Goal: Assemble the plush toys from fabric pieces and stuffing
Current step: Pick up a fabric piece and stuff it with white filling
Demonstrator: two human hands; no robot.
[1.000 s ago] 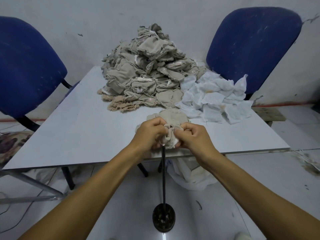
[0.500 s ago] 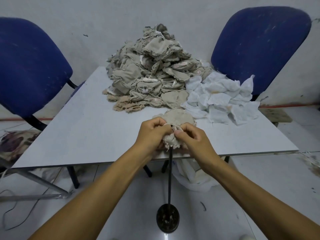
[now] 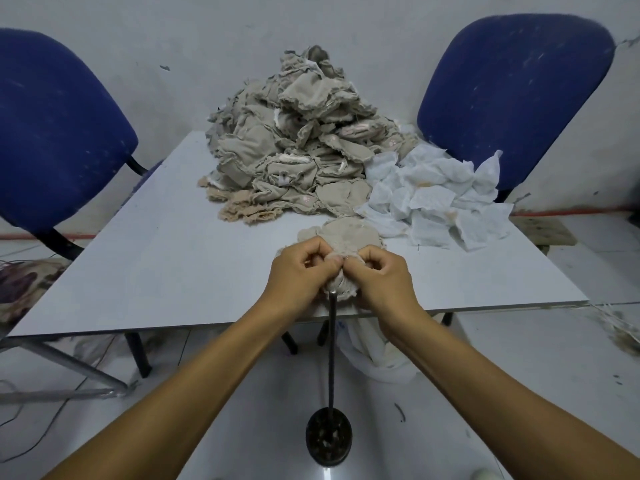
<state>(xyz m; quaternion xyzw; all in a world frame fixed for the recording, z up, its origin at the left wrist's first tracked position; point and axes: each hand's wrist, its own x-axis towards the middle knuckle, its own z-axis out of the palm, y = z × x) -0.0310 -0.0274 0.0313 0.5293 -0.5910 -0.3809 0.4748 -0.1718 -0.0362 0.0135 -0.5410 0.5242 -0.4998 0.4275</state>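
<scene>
- Head view: two blue padded office chairs [image 3: 59, 133] flank a pale grey square table [image 3: 173, 265], at ten and two o'clock.
- At twelve o'clock, a tall heap of beige sewn fabric shells [image 3: 294, 143] awaits work; most of the job looks undone.
- White crumpled fabric squares [image 3: 436, 199] lie beside it at one o'clock.
- At centre, the left hand [image 3: 298, 275] and right hand [image 3: 384, 275] pinch one beige plush shell [image 3: 346, 233], working it over a thin dark upright rod on a round base [image 3: 330, 368].
- Nothing blocks the hands; no finished toys are visible.
</scene>
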